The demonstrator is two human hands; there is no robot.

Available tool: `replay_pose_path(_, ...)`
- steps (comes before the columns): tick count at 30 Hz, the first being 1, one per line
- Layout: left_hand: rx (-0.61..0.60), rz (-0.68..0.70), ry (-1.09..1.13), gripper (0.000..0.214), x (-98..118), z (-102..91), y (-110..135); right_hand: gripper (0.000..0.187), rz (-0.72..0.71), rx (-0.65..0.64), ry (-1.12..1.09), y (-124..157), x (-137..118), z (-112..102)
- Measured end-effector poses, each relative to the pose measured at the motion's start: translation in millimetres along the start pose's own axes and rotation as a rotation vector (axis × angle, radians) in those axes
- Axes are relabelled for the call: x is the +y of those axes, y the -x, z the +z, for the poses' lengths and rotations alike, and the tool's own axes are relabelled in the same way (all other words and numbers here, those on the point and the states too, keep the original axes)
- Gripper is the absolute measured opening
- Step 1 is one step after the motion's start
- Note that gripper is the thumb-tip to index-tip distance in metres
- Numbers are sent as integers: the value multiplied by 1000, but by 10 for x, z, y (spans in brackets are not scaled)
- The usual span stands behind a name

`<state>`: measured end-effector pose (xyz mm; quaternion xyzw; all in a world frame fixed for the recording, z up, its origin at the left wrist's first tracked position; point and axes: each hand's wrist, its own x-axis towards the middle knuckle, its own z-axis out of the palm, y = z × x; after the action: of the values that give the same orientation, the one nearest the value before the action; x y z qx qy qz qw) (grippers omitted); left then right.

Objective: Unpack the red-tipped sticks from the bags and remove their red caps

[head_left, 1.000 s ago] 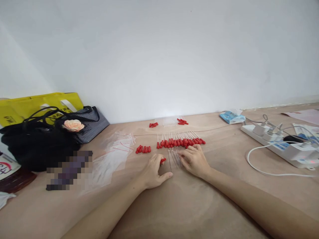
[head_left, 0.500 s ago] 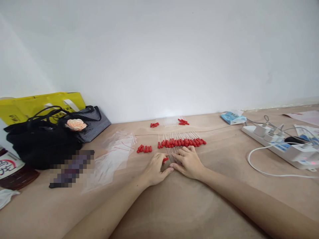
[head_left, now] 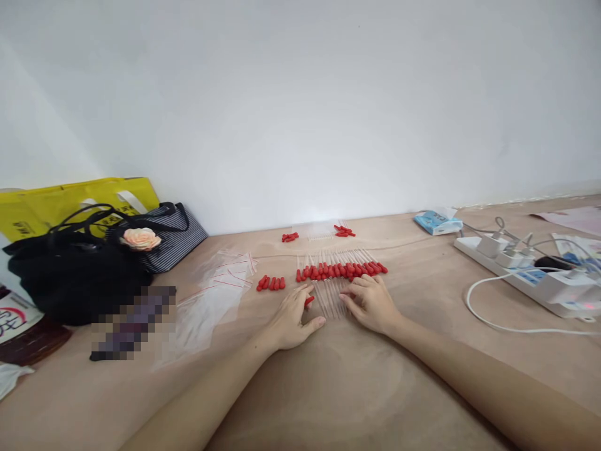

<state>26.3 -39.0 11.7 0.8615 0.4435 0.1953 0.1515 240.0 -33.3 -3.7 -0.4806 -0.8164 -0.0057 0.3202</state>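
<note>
My left hand (head_left: pixel 295 315) is curled around a red rubber bulb (head_left: pixel 308 300), whose end shows beside the fingers; the thumb points away to the right. Thin clear glass tubes (head_left: pixel 329 298) lie side by side on the table between my hands. My right hand (head_left: pixel 372 303) rests at their right side, thumb and forefinger apart, with fingertips touching or very near the outer tubes. Just beyond lies a row of droppers (head_left: pixel 342 270), red bulbs towards me and clear stems pointing away. Several loose red bulbs (head_left: pixel 271 283) lie to the left of that row.
Clear zip bags (head_left: pixel 211 313) spread over the left of the table. By the wall are two small piles of red bulbs (head_left: pixel 290 237) and a clear bag (head_left: pixel 319 230). A power strip (head_left: pixel 526 275) with cables and a tissue pack (head_left: pixel 436 222) stand right; a black bag (head_left: pixel 75 275) stands left.
My right hand has drawn back to the right, away from the left hand, uncovering more of the glass tubes. My left hand has barely moved and still has the red bulb.
</note>
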Motion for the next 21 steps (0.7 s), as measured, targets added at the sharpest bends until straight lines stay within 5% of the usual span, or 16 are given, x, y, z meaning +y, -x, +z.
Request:
replay_pose_path(12, -97, 38, -91, 51, -16, -12, -32, 26, 8, -8, 84, 13, 65, -16)
replay_pose_path(18, 55, -18, -160, 21, -9, -73, -15, 27, -19, 4, 77, 21, 74, -13)
replay_pose_path(21, 212, -74, -300, 27, -136, -233, -24, 27, -5, -11, 73, 19, 76, -10)
